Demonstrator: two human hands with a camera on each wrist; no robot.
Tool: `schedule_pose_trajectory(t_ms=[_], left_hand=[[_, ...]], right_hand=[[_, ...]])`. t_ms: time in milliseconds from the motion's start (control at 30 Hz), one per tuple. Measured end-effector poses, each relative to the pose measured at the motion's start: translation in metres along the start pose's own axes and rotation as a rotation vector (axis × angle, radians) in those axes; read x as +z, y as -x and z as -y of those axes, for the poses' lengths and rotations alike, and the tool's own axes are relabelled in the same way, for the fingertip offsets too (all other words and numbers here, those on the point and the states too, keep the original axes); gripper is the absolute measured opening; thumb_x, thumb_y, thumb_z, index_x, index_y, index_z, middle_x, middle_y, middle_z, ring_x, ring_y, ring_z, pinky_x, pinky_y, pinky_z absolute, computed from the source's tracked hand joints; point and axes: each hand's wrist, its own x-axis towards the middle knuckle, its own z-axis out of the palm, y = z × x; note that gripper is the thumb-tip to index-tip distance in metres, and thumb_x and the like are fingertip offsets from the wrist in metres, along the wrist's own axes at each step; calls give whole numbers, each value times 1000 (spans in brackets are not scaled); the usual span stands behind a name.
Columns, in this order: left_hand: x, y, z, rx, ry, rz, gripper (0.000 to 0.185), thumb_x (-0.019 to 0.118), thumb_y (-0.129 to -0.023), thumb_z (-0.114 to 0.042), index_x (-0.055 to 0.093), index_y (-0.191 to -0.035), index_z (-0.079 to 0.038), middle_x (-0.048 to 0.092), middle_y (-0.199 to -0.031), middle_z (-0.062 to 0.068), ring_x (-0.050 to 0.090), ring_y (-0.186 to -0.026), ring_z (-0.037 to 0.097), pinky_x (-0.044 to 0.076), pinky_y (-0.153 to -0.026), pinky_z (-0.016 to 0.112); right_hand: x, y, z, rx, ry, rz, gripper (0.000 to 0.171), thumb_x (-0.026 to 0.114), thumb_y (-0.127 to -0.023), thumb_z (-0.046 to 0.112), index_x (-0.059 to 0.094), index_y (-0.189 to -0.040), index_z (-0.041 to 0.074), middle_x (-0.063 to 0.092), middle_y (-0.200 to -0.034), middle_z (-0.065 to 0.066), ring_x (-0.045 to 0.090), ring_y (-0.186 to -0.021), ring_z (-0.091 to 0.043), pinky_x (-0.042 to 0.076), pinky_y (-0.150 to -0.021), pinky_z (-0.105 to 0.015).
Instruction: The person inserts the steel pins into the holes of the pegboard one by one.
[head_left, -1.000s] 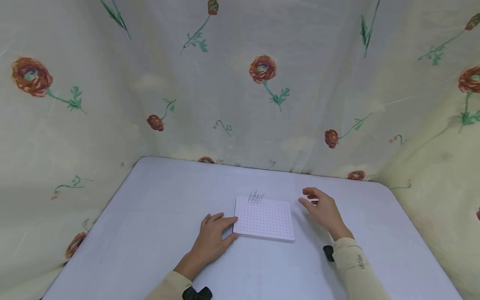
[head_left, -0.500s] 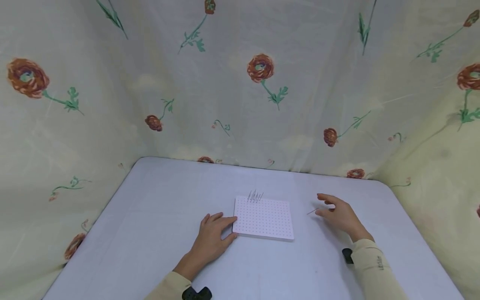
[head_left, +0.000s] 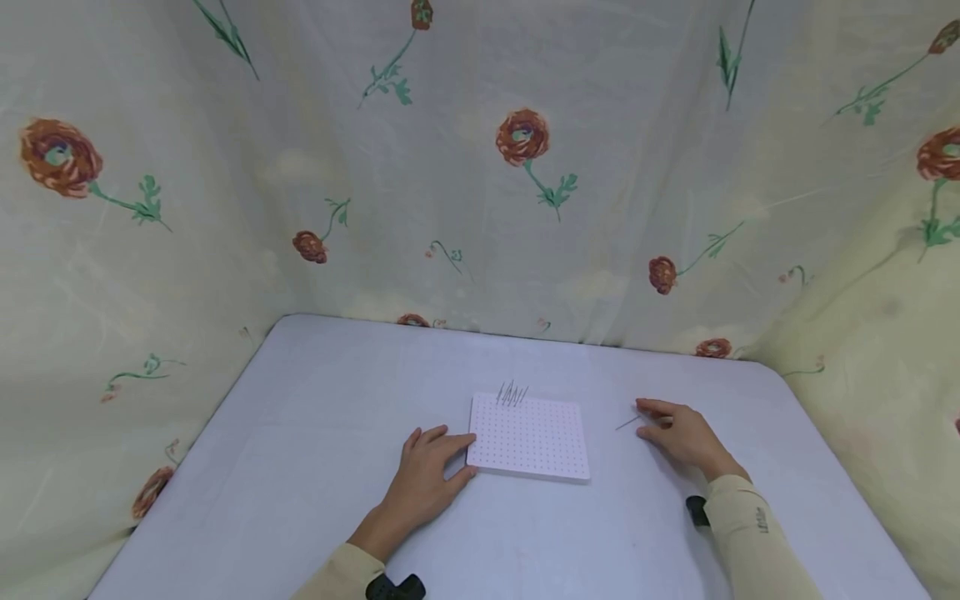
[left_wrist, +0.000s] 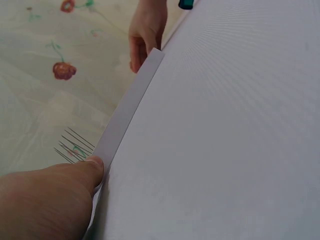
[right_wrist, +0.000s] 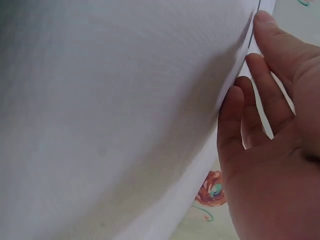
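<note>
The left hand [head_left: 427, 475] lies flat on the white table [head_left: 300, 467], near the middle of its front half. Its fingers are straight and slightly spread, and the fingertips [head_left: 459, 443] touch the left edge of the pink pegboard [head_left: 528, 437]. In the left wrist view one fingertip [left_wrist: 95, 165] presses against the board's thin side; the rest of that hand is cut off by the picture's edge. The pegboard lies flat at the table's centre, dotted all over with small holes. A small cluster of thin needles [head_left: 512, 392] stands along its far edge, tilted at slightly different angles; how many there are is hard to make out.

The right hand [head_left: 686, 435] rests on the table to the right of the pegboard, apart from it and toward the right edge. Its fingers are extended and close together, lying low on the surface, and the forefinger tip [head_left: 643, 406] touches the end of a single thin needle [head_left: 627, 423] that lies flat on the table. In the right wrist view the fingers [right_wrist: 272, 65] lie loosely side by side, and only a short dark sliver of the needle shows by the fingertip. Whether the thumb also touches it cannot be told.
</note>
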Motion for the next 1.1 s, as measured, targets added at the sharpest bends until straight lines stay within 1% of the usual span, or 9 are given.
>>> schedule_pose_trajectory(t_ms=[300, 467, 633, 833, 1100], left_hand=[[4, 0, 1, 2, -22, -6, 48, 69, -83, -43, 59, -127, -29, 65, -123, -10, 46, -130, 23, 23, -112, 55], [2, 0, 0, -2, -2, 2, 48, 69, -83, -43, 58, -127, -29, 64, -125, -10, 45, -131, 24, 21, -113, 55], [-1, 0, -2, 2, 15, 6, 47, 69, -83, -42, 59, -127, -28, 64, -125, -9, 45, -131, 25, 21, -113, 56], [-2, 0, -2, -1, 19, 9, 47, 69, -83, -41, 59, -127, -27, 64, -125, -8, 45, -131, 25, 21, -113, 56], [-1, -1, -2, -11, 7, 13, 47, 68, -84, -43, 59, -127, -28, 64, -125, -9, 45, -131, 24, 21, -113, 56]], right_hand=[[4, -2, -2, -16, 2, -40, 48, 68, -86, 29, 57, -130, 11, 55, -135, -16, 53, -119, -39, 44, -97, -53], [4, -4, 0, -16, 13, -53, 47, 68, -87, 28, 58, -129, 10, 57, -132, -15, 54, -117, -37, 44, -97, -52], [3, -6, 0, -9, 21, -54, 46, 68, -87, 28, 59, -128, 10, 58, -128, -15, 56, -112, -34, 46, -93, -51], [4, -9, -2, -25, 35, -70, 40, 68, -87, 25, 63, -123, 9, 60, -123, -14, 58, -108, -32, 47, -92, -49], [2, -9, 2, -14, 44, -78, 33, 69, -86, 25, 68, -116, 9, 64, -116, -14, 57, -108, -34, 46, -92, -50]])
